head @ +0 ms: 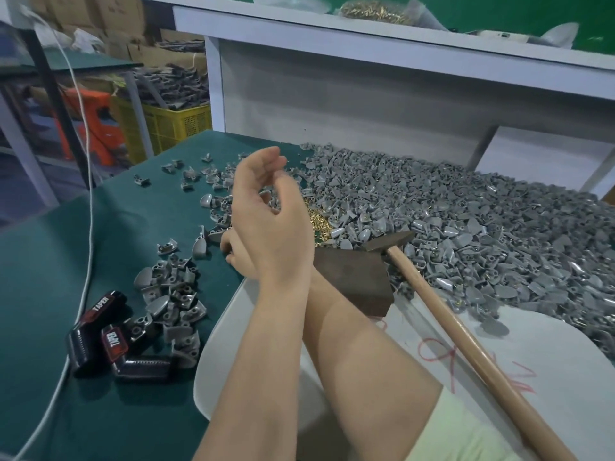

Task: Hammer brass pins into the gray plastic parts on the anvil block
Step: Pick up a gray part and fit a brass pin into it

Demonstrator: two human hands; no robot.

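Note:
My left hand (pixel 266 214) is raised above the green table, fingers loosely curled, with nothing visible in it. My right forearm crosses under it, and only the curled fingertips of my right hand (pixel 231 251) show, next to a gray part (pixel 214 236); whether they hold it is hidden. The dark anvil block (pixel 352 281) sits behind my wrists with no part on the visible top. The hammer (pixel 389 242) lies untouched, its head at the block's far corner and its wooden handle running to the lower right. Brass pins (pixel 319 224) lie in a small heap beyond the block.
A large pile of gray plastic parts (pixel 466 227) covers the right of the table, and a smaller heap (pixel 173 294) lies at left. Black TAPER-labelled pieces (pixel 100 331) and a white cable (pixel 88 227) lie left. A white board (pixel 519 344) lies underneath. A shelf holds bagged pins (pixel 372 10).

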